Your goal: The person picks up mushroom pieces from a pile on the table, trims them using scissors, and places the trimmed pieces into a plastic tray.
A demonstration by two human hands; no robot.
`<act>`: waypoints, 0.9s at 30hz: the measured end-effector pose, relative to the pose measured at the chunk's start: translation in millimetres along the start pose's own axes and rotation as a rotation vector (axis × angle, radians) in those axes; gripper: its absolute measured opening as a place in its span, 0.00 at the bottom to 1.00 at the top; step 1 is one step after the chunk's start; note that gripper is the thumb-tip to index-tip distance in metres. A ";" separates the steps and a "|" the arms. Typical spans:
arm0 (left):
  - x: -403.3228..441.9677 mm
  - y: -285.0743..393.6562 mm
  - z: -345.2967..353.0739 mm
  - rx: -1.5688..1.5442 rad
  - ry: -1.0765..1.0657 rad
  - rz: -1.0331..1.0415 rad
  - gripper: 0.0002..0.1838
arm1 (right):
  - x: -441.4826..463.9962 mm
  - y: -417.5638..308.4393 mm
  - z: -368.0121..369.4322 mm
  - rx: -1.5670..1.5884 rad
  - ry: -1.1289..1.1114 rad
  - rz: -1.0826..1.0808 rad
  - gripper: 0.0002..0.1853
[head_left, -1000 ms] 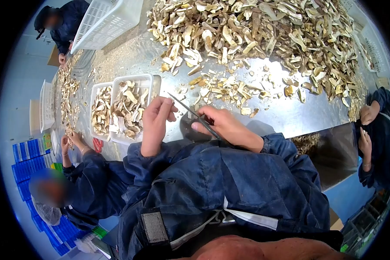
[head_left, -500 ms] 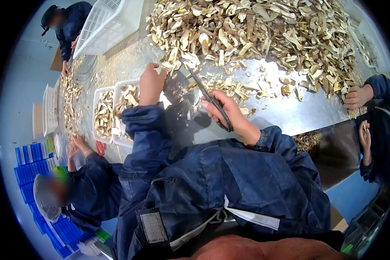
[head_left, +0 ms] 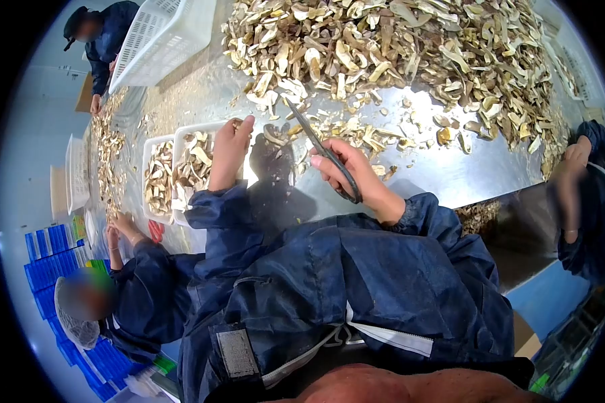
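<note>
My right hand is wrapped round the handles of dark scissors, whose blades point up and left towards the pile. My left hand is closed beside the right edge of a white tray of mushroom slices; what its fingers hold, if anything, is too small to make out. A large pile of dried mushroom slices covers the far part of the metal table. Smaller pieces lie scattered between the pile and the scissors.
A second tray of slices stands at the left, near red-handled scissors. A white perforated crate stands at the upper left. Co-workers are at the lower left, upper left and right edge.
My left hand moved from near the scissors' tip to the pile's edge, then back down beside the tray. My right hand shifted slightly, with the scissors now pointing more upward. The right co-worker's hands moved.
</note>
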State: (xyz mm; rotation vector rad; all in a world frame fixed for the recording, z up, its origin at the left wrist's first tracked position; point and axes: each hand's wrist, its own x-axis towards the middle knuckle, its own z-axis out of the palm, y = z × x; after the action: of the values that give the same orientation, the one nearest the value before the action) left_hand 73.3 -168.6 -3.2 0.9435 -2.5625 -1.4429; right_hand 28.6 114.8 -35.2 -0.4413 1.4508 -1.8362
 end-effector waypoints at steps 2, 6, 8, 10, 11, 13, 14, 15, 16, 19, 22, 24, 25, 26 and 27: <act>-7.4 -0.8 -4.9 -0.336 -0.091 -0.133 0.16 | -0.1 -0.2 -0.5 -0.009 -0.011 -0.001 0.18; -14.2 22.0 12.0 -0.776 0.116 -0.133 0.07 | -0.1 1.0 0.5 -0.007 -0.001 -0.026 0.17; -6.3 20.0 13.6 -0.716 0.026 -0.038 0.09 | -0.1 1.2 1.8 0.004 0.014 -0.047 0.17; 24.7 1.6 14.1 -0.562 -0.097 0.056 0.10 | 0.3 0.9 1.8 -0.007 -0.003 -0.052 0.17; 36.2 2.0 20.4 -0.303 -0.003 0.040 0.14 | 0.0 0.9 1.1 -0.013 -0.010 -0.055 0.17; 37.4 6.8 37.7 0.195 0.157 0.229 0.18 | -0.3 1.9 0.2 -0.005 -0.009 -0.055 0.16; 39.0 10.0 45.7 0.445 0.234 0.324 0.19 | -0.1 1.8 -0.2 0.000 -0.006 -0.054 0.16; 35.9 13.5 50.8 0.502 0.237 0.294 0.20 | -0.8 -0.1 -0.1 0.018 -0.006 -0.046 0.16; 33.7 13.6 52.3 0.508 0.236 0.316 0.19 | -1.6 -2.0 -0.2 0.021 -0.003 -0.040 0.16; 17.0 15.6 48.0 0.469 0.238 0.361 0.16 | -1.3 -1.7 -0.8 0.031 -0.002 -0.031 0.16; -19.9 24.1 17.6 0.354 0.238 0.232 0.15 | -1.2 -0.2 -1.8 0.086 0.006 -0.029 0.17; -29.0 5.4 -21.7 0.412 0.335 0.228 0.16 | -3.0 -4.3 -1.5 0.110 0.011 -0.027 0.17; -33.6 -2.4 -41.8 0.449 0.407 0.215 0.16 | -3.0 -5.7 -0.7 0.122 0.008 -0.029 0.17; -38.5 -5.2 -59.8 0.486 0.480 0.202 0.16 | -2.6 -5.5 0.1 0.107 0.008 -0.027 0.17; -42.3 -5.1 -74.1 0.624 0.489 0.217 0.16 | -2.5 -5.4 0.4 0.091 0.007 -0.027 0.17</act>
State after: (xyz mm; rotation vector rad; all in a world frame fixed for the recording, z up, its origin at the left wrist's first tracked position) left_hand 134.5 -204.3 44.6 0.8812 -2.6249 -0.2859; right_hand 28.7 116.7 -29.6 -0.4113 1.3657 -1.9190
